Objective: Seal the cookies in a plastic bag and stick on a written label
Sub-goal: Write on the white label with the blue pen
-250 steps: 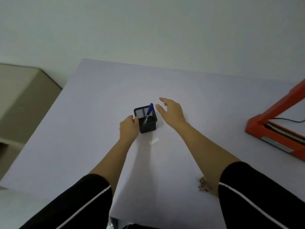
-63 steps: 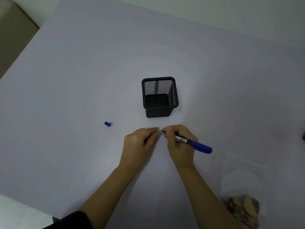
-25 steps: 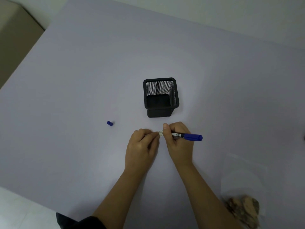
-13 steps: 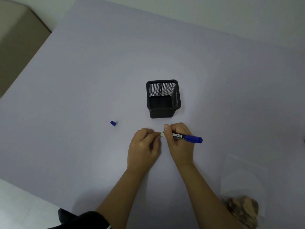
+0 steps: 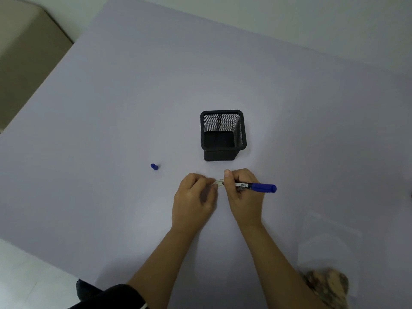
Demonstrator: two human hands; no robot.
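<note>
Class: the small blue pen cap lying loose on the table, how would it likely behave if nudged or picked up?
The pen cap looks rounded and lies on its side, so it would probably roll. It is tiny, so likely very light and fiddly to pinch. The table looks smooth, so it may skid.

I see a pale lilac flat-topped table (image 5: 111,108) filling the frame. On it: a black square mesh pen holder (image 5: 223,136) at centre, a small blue pen cap (image 5: 154,166) left of centre, a clear plastic bag of brown cookies (image 5: 327,259) lower right.
</note>
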